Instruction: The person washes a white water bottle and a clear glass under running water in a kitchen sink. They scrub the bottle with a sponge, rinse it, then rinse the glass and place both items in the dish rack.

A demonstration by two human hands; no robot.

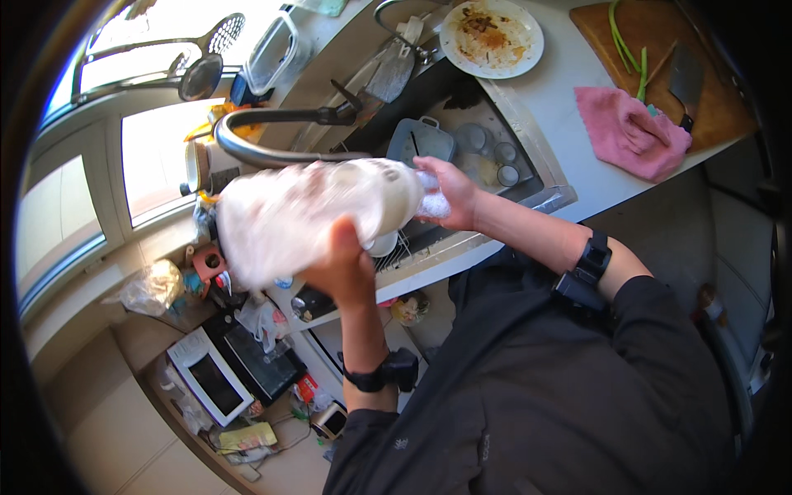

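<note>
Over the near left part of the sink, I hold up a large white dish (291, 210), blurred by motion, probably a bowl. My left hand (346, 272) grips its lower edge, with the thumb across the near face. At the dish's right end, my right hand (458, 193) has its fingers around a white, foamy-looking scrubber or sponge (434, 206). The scrubber appears to touch the dish, though blur hides the exact contact. Behind the dish arches a metal faucet (232, 133). A pale plastic basin (427, 139) and several glass cups (508, 176) sit in the sink (495, 102).
A food-smeared white plate (492, 40) rests at the sink's far corner. To the right lie a pink cloth (634, 133), a wooden cutting board (594, 25), green stalks (619, 37) and a cleaver (687, 77). Ladles (201, 77) hang at upper left. A microwave (210, 374) stands lower left.
</note>
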